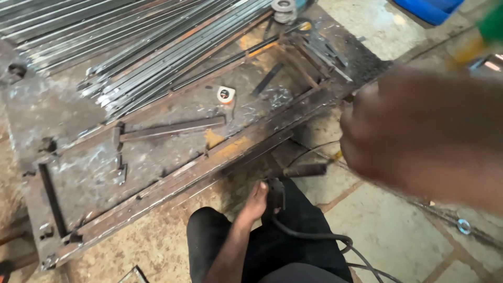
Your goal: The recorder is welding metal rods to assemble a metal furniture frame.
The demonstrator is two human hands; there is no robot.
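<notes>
My left hand point(255, 203) reaches down over my black-trousered knee and closes around the black handle of a welding holder point(276, 193). Its rusty front end point(305, 170) points right along the floor, and a black cable point(314, 237) trails from the handle. My right hand point(419, 131) is raised close to the camera, large and blurred, fingers curled. A blurred green and yellow shape point(484, 34) shows just above it; whether the hand holds it I cannot tell. Both hands are near the front edge of a rusty steel work plate point(157, 157).
A short flat steel bar point(173, 128) lies on the plate, with a small white roll point(226, 95) behind it. Several long flat bars point(157, 47) are piled at the back. A blue container point(427, 8) stands top right. A metal ring point(463, 226) lies on the tiled floor.
</notes>
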